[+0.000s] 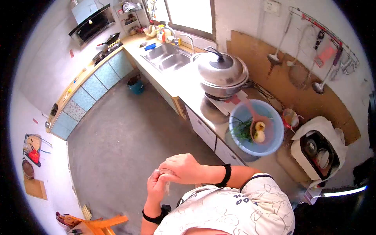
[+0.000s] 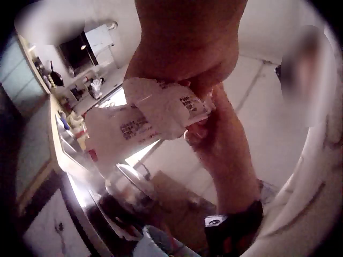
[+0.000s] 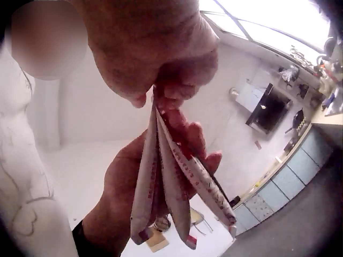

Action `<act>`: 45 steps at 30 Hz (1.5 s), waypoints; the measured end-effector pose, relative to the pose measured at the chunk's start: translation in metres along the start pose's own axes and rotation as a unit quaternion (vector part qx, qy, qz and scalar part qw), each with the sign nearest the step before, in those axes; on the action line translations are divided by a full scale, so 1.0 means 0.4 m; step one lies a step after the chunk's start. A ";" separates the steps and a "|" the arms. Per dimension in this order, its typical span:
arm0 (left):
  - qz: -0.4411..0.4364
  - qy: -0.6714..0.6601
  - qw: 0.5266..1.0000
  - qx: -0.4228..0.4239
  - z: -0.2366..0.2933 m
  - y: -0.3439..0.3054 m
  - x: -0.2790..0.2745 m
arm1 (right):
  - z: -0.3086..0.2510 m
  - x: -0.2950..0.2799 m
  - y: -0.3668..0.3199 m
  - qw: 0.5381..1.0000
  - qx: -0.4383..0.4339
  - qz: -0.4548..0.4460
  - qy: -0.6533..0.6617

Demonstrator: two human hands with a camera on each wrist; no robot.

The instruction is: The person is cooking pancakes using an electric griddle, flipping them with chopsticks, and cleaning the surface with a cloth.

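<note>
Both hands meet in front of the chest, above the grey floor. Between them are slim white paper sachets [image 3: 172, 187] with small printed text, fanned out downward in the right wrist view. My right hand [image 1: 182, 169] pinches their gathered upper ends, its fingers bent over them. The left hand [image 1: 156, 186] grips the same bunch from the other side, its fingers curled behind it. Seen from the left wrist, the sachets [image 2: 174, 107] spread wide below that hand, with dark printed blocks. What is inside them is hidden.
A blue basin [image 1: 280, 135] on the counter holds greens [image 1: 241, 131], pale round pieces [image 1: 259, 136] and a pinkish ladle [image 1: 256, 114]. Nearby stand a lidded steel pot [image 1: 225, 74] and a white box [image 1: 299, 154] of bowls. Farther off are a double sink [image 1: 174, 62] and a blue bucket [image 1: 136, 87].
</note>
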State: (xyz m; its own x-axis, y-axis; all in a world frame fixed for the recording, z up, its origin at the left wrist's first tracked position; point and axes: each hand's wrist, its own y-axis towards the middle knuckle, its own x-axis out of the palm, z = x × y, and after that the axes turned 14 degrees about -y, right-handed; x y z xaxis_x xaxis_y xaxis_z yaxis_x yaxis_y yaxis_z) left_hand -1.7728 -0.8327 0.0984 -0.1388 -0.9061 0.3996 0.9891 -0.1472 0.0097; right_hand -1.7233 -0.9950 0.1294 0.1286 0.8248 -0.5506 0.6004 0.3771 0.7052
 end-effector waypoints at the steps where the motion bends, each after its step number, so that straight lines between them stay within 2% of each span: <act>1: 0.013 0.017 1.000 0.017 0.017 0.014 -0.027 | 0.004 0.027 0.028 1.000 -0.003 -0.001 -0.007; 3: 0.030 0.031 0.999 0.033 0.031 0.040 -0.082 | 0.024 0.098 0.065 1.000 -0.004 -0.024 -0.010; 6: 0.065 0.008 0.998 0.002 0.033 0.089 -0.151 | 0.061 0.174 0.119 0.999 -0.009 -0.047 -0.015; 9: 0.074 -0.012 0.997 0.015 0.032 0.162 -0.198 | 0.123 0.220 0.185 0.997 -0.030 -0.066 -0.006; 11: 0.082 -0.039 0.994 0.057 0.037 0.225 -0.221 | 0.185 0.242 0.250 0.995 -0.049 -0.083 0.004; 12: 0.084 -0.039 0.994 0.061 0.042 0.256 -0.235 | 0.221 0.248 0.289 0.991 0.021 -0.116 0.068; 13: 0.122 -0.055 0.990 0.035 0.047 0.284 -0.250 | 0.263 0.255 0.330 0.976 0.091 -0.148 0.132; 14: 0.161 -0.068 0.985 0.009 0.053 0.313 -0.265 | 0.339 0.279 0.367 0.960 0.152 -0.135 0.191; 16: 0.187 -0.071 0.979 0.031 0.063 0.383 -0.305 | 0.536 0.337 0.448 0.898 0.307 -0.087 0.302; 17: 0.211 -0.079 0.973 0.049 0.063 0.421 -0.325 | 0.654 0.349 0.492 0.863 0.392 -0.088 0.305; 19: 0.229 -0.083 0.968 0.061 0.064 0.499 -0.367 | 0.944 0.411 0.524 0.821 0.473 0.017 0.318; 21: 0.265 -0.105 0.956 0.068 0.073 0.575 -0.409 | 1.218 0.423 0.535 0.753 0.574 0.139 0.289; 22: 0.261 -0.097 0.959 0.059 0.080 0.611 -0.427 | 1.366 0.440 0.515 0.727 0.580 0.221 0.293; 23: 0.278 -0.093 0.954 0.059 0.090 0.637 -0.444 | 1.488 0.433 0.508 0.660 0.631 0.277 0.298; 24: 0.292 -0.092 0.950 0.062 0.096 0.674 -0.458 | 1.587 0.415 0.504 0.572 0.661 0.366 0.319; 25: 0.282 -0.101 0.952 0.059 0.114 0.711 -0.459 | 1.665 0.392 0.497 0.542 0.676 0.412 0.283; 26: 0.277 -0.100 0.954 0.052 0.131 0.740 -0.474 | 1.718 0.371 0.487 0.524 0.675 0.446 0.266; 28: 0.276 -0.056 0.958 -0.063 0.155 0.785 -0.507 | 1.764 0.316 0.497 0.462 0.718 0.474 0.214; 32: 0.303 -0.052 0.947 -0.087 0.169 0.913 -0.505 | 1.824 0.284 0.491 0.412 0.716 0.527 0.200; 34: 0.288 -0.052 0.951 -0.103 0.169 0.970 -0.514 | 1.891 0.299 0.457 0.354 0.685 0.604 0.202; 35: 0.278 -0.053 0.953 -0.110 0.168 0.996 -0.518 | 1.900 0.300 0.444 0.360 0.710 0.575 0.190; 37: 0.261 -0.051 0.957 -0.120 0.169 1.038 -0.528 | 1.911 0.303 0.419 0.354 0.705 0.588 0.176; 40: 0.232 -0.054 0.962 -0.135 0.184 1.098 -0.514 | 1.856 0.328 0.445 0.352 0.700 0.603 0.151; 41: 0.218 -0.059 0.964 -0.143 0.191 1.113 -0.510 | 1.863 0.363 0.424 0.375 0.672 0.623 0.143; 42: 0.207 -0.057 0.965 -0.147 0.167 1.126 -0.536 | 1.812 0.369 0.443 0.387 0.666 0.623 0.137; 43: 0.195 -0.082 0.970 -0.120 0.123 1.143 -0.583 | 1.763 0.378 0.442 0.428 0.701 0.551 0.146; 44: 0.182 -0.107 0.973 -0.095 0.102 1.158 -0.611 | 1.732 0.397 0.438 0.446 0.717 0.514 0.148; 45: 0.149 -0.109 0.979 -0.083 0.119 1.179 -0.586 | 1.695 0.413 0.438 0.487 0.724 0.476 0.108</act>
State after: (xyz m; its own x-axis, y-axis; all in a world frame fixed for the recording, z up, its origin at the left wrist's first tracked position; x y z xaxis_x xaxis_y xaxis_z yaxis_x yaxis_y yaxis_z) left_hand -1.2716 -0.6706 0.0531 0.1858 -0.8151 0.5487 0.9601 0.0318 -0.2778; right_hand -1.0616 -1.0785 -0.1407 0.9008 0.4198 -0.1109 0.2977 -0.7832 -0.5458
